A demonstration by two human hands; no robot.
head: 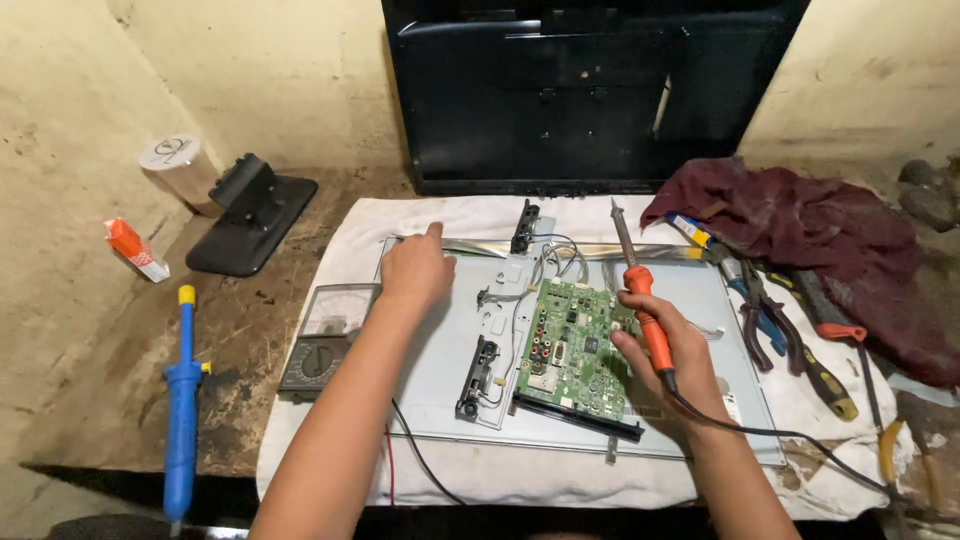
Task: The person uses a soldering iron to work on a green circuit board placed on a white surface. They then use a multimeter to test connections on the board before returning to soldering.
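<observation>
The right hand (pixel 668 362) is clamped round the orange-handled soldering iron (pixel 640 290), tip raised, beside the green circuit board (pixel 573 348) on the grey metal panel (pixel 440 370); the left hand (pixel 412 270) rests loosely curled, forefinger out, holding nothing, at the panel's far-left corner; beyond stands a black television casing (pixel 590 95).

A blue pump tool (pixel 183 400) lies on the left, near a black stand (pixel 250 215) and a meter (pixel 322 335). Pliers (pixel 765 325) and a dark red cloth (pixel 810 240) lie on the right
</observation>
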